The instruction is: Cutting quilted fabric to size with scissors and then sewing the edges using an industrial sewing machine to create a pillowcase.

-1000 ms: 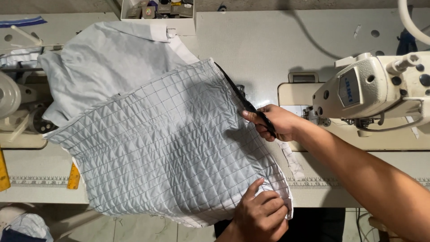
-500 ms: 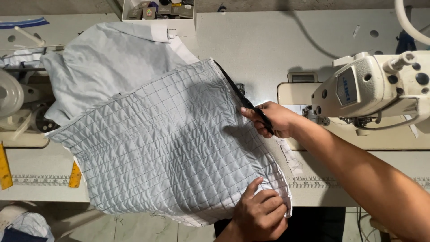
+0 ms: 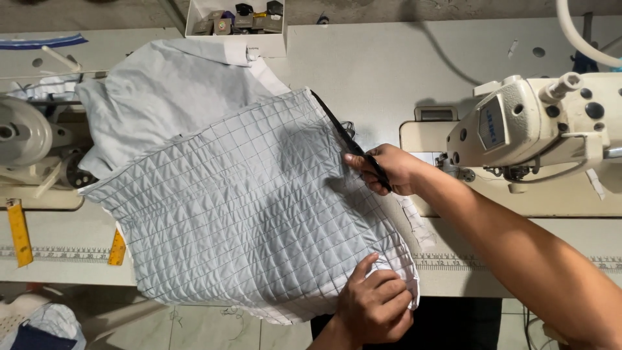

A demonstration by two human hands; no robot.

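there, scissors (image 3: 343, 133) between right fingers (image 3: 363, 170)

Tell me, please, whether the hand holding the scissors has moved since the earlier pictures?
Barely: the right hand with the scissors sits slightly nearer the sewing machine than before, along the quilted fabric edge.
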